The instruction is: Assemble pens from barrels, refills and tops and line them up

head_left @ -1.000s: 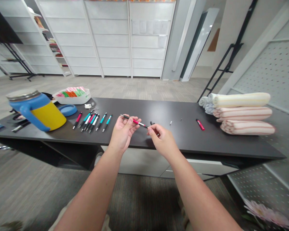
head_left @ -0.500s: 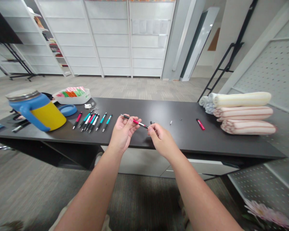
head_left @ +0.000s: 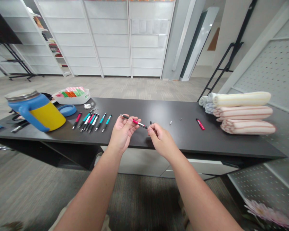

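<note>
A red and black pen (head_left: pixel 137 123) slants across the space between my hands, above the desk's front part. My left hand (head_left: pixel 125 130) is closed on its barrel, thumb on top. With thumb and forefinger, my right hand (head_left: pixel 160 134) pinches the pen's lower right end; the exact tip is hidden. Just behind those fingers a dark tip (head_left: pixel 151 122) shows, mostly covered. To the right lie a small white piece (head_left: pixel 170 122), a tiny dark bit (head_left: pixel 180 119) and a short red pen part (head_left: pixel 200 124). Several teal, white and red pens (head_left: pixel 92 123) lie in a row at the left.
On the dark desk (head_left: pixel 144 107), a blue and yellow mug (head_left: pixel 44 112) stands at the left, near a blue lid (head_left: pixel 67 110) and a white basket (head_left: pixel 83 98) of colourful packets. Rolled towels (head_left: pixel 245 114) are stacked at the right end.
Almost nothing differs. Both hands keep the same grip on the pen, and the view has shifted very slightly.
</note>
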A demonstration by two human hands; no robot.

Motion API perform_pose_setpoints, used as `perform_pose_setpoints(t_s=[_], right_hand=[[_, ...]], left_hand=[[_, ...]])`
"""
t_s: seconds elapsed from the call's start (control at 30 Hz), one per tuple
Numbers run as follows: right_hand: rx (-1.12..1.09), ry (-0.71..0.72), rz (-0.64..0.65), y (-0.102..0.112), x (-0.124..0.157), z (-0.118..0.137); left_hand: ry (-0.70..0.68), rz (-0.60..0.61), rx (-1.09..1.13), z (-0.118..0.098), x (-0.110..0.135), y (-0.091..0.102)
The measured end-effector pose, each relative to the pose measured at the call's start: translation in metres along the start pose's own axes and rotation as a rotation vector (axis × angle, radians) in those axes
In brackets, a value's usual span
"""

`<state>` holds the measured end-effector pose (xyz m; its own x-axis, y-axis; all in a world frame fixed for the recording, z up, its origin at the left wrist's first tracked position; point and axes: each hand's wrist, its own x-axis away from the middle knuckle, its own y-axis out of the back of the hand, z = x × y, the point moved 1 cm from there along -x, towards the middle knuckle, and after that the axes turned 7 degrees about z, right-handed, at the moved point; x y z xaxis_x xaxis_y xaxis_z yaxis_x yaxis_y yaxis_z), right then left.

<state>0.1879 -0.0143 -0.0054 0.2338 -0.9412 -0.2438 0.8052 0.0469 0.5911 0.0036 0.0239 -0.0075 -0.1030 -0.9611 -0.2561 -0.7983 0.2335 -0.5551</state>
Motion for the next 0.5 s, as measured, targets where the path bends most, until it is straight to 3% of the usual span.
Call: perform_pose_setpoints(t_s=[0.5], right_hand=[[-0.003,0.003,-0.014,-0.0011,-0.0010,-0.0023]], left_hand=[[0.000,-0.005,0.010,0.0000,0.0002,0.0006]])
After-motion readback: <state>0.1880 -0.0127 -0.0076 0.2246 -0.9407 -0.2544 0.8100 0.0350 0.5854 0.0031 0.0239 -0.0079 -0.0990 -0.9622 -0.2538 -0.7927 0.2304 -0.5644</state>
